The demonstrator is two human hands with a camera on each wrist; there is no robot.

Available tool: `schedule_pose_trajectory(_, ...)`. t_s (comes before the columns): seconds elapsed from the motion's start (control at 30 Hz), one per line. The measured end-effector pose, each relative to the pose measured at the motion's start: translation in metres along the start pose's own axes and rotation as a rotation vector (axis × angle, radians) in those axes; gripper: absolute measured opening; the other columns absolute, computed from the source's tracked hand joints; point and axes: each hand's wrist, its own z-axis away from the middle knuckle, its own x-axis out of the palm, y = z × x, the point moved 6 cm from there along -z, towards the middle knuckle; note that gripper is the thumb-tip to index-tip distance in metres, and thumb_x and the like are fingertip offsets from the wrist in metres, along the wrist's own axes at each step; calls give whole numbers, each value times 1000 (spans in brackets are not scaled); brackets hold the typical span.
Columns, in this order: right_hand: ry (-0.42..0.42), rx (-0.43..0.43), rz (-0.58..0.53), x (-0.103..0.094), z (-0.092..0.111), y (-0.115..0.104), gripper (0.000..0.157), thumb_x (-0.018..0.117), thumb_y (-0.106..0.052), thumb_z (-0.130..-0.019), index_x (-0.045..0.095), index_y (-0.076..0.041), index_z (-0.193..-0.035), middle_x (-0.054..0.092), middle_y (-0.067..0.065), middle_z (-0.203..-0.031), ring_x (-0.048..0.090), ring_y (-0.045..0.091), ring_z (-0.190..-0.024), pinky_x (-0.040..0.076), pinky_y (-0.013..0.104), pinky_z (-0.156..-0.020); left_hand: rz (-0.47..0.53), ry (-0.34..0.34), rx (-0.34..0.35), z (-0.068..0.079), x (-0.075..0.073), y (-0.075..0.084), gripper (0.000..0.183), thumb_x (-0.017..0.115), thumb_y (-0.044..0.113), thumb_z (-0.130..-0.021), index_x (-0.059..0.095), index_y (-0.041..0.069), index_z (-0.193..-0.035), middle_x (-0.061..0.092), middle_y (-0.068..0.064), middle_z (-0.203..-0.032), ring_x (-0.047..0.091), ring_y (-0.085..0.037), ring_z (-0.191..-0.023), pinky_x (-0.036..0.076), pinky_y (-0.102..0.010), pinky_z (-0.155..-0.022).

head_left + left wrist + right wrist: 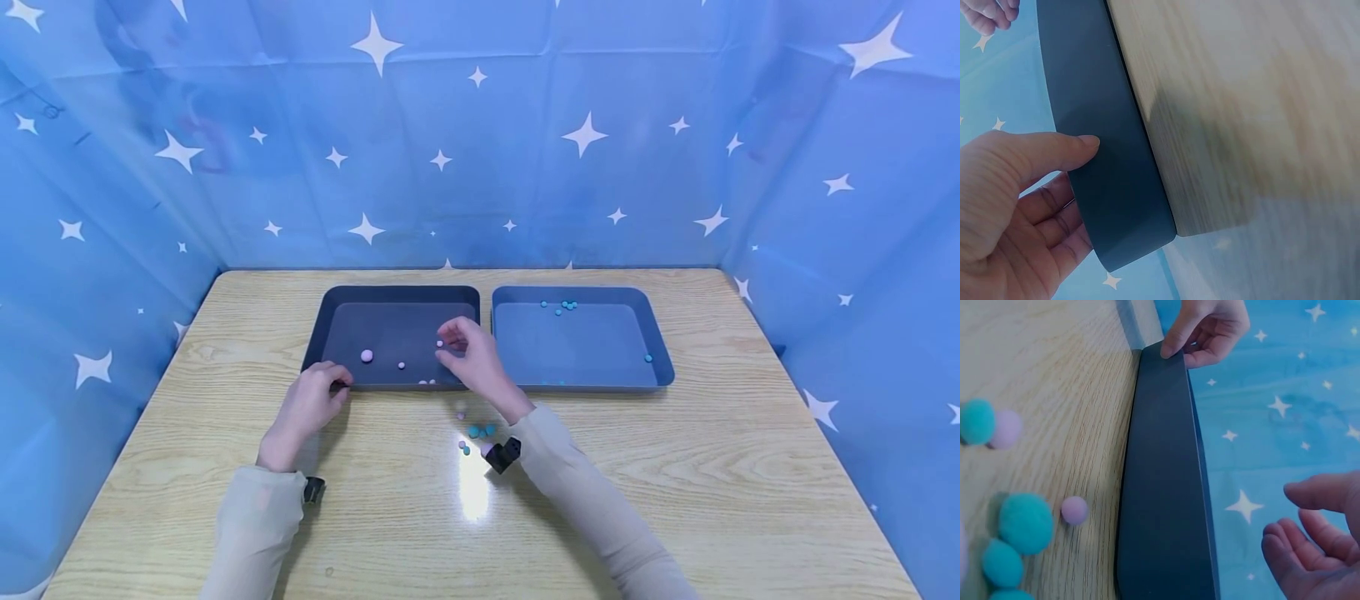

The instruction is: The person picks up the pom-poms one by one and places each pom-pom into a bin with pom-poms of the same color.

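Observation:
My left hand [311,404] pinches the front left wall of a dark tray [390,321], thumb outside and fingers curled over the rim. In the left wrist view the thumb lies flat on the tray wall. Over the right end of this tray, my right hand [476,362] hovers with thumb and fingers parted. Nothing shows between them in the right wrist view. A small pink pom-pom [439,343] appears beside its fingertips in the head view. Inside the dark tray lie a larger pink pom-pom [367,356] and several small ones.
To the right stands a blue tray [592,350] with several small teal pom-poms [565,304], mostly along its back. Loose teal pom-poms [1025,523] and pink pom-poms [1074,510] lie on the wooden table [750,467] before the trays. A starry blue curtain [480,167] surrounds the table.

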Motion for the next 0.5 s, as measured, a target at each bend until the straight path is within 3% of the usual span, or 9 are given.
schedule_pose_trajectory(0.5, -6, -64, 12, -7, 20, -8, 24, 68, 4, -80, 58, 2, -102, 62, 15, -100, 60, 29, -94, 52, 36, -83, -2, 9, 4, 0, 0, 0, 12, 69, -10, -70, 66, -1, -77, 63, -11, -77, 59, -29, -77, 51, -43, -69)
